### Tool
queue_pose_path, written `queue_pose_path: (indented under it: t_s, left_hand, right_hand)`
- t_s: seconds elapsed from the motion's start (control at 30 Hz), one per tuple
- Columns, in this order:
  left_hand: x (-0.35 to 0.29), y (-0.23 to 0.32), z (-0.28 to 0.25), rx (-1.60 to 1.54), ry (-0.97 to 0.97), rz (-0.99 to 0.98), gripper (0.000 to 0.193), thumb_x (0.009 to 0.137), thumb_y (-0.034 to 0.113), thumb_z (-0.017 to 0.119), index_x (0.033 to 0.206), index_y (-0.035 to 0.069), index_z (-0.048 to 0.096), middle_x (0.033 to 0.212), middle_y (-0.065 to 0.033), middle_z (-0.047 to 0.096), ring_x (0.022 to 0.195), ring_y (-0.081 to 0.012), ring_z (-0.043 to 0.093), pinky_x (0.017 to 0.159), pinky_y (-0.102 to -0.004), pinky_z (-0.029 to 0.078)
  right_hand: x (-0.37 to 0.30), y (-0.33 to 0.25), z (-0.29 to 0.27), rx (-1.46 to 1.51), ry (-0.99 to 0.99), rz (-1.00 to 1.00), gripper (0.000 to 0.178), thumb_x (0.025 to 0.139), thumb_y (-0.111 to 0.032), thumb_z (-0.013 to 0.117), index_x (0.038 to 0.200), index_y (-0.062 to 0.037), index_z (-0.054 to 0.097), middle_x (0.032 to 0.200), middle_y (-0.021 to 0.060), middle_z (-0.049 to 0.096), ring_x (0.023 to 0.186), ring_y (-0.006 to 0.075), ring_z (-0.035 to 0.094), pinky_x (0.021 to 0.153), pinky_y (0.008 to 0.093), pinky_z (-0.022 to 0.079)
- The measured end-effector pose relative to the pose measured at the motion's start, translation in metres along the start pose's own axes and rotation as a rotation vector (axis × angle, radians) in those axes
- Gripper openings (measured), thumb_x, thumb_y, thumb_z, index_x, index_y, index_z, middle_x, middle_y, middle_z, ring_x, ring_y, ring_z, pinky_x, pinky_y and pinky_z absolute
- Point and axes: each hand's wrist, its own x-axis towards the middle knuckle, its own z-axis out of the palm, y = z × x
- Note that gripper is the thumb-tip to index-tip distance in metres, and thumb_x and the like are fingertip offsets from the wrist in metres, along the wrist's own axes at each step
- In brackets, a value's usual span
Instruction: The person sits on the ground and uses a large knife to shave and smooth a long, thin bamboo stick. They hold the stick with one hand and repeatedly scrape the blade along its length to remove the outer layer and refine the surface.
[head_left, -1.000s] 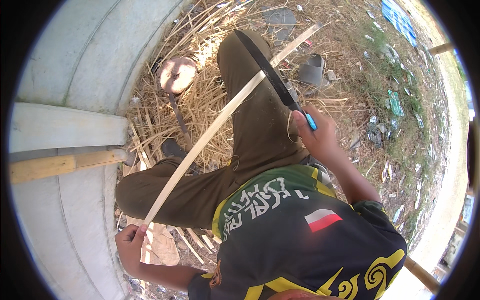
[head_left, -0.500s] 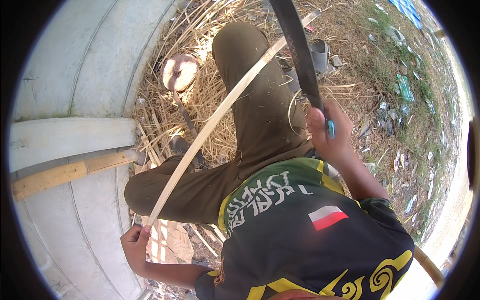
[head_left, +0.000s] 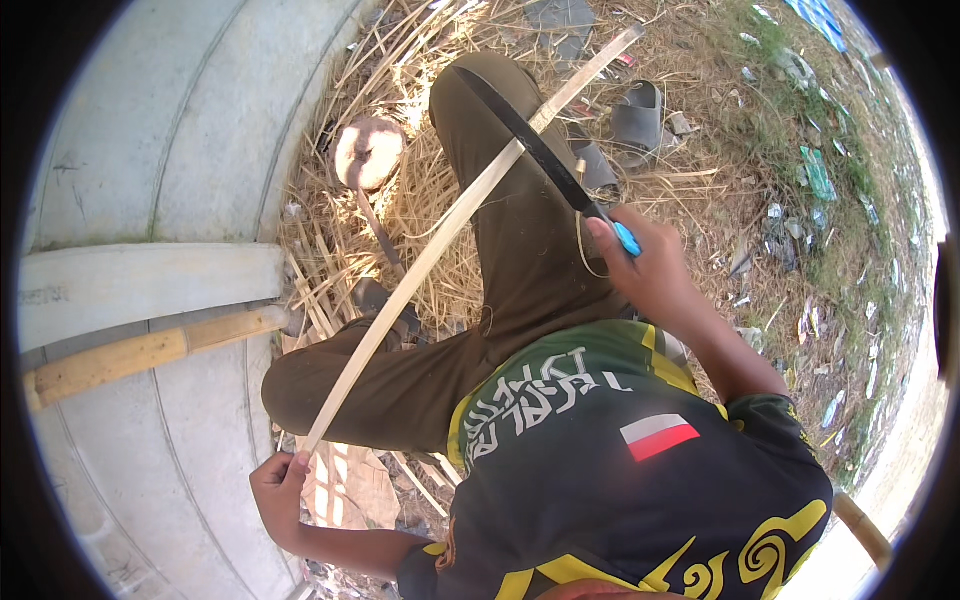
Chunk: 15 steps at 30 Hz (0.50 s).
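Your left hand (head_left: 280,490) pinches the near end of the strip (head_left: 420,268); your right hand (head_left: 645,265) firmly encloses the knife (head_left: 547,162) handle. Angle the blade shallow, clear of your leg (head_left: 530,240).

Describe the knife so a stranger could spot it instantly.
Find the brown trouser leg mid-view. Over it, the right hand grips the knife, its dark blade crossing the pale strip. Bright blue on its handle sets it apart from that strip.
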Motion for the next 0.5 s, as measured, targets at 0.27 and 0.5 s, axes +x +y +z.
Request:
queue_pose_path:
  t_s: [0.27, 0.5]
  left_hand:
    - [0.005, -0.006, 0.005, -0.038, -0.007, -0.009, 0.039, 0.094, 0.029, 0.078, 0.073, -0.001, 0.065, 0.059, 0.0064, 0.048, 0.056, -0.0023, 0.038, 0.052, -0.0240, 0.026]
    - [0.002, -0.005, 0.008, -0.006, 0.021, 0.006, 0.038, 0.095, 0.028, 0.077, 0.074, -0.001, 0.065, 0.058, 0.0063, 0.046, 0.055, -0.0024, 0.037, 0.052, -0.0244, 0.026]
  right_hand:
    - [-0.005, -0.014, -0.001, -0.219, -0.059, -0.595, 0.036, 0.087, -0.031, 0.081, 0.077, -0.0086, 0.056, 0.063, 0.0056, 0.054, 0.052, 0.0251, 0.060, 0.048, 0.0396, 0.046]
    - [-0.020, -0.010, 0.001, -0.085, -0.175, -0.867, 0.037, 0.079, -0.032, 0.084, 0.074, -0.0085, 0.057, 0.063, 0.0037, 0.050, 0.056, 0.0219, 0.060, 0.049, 0.0347, 0.046]
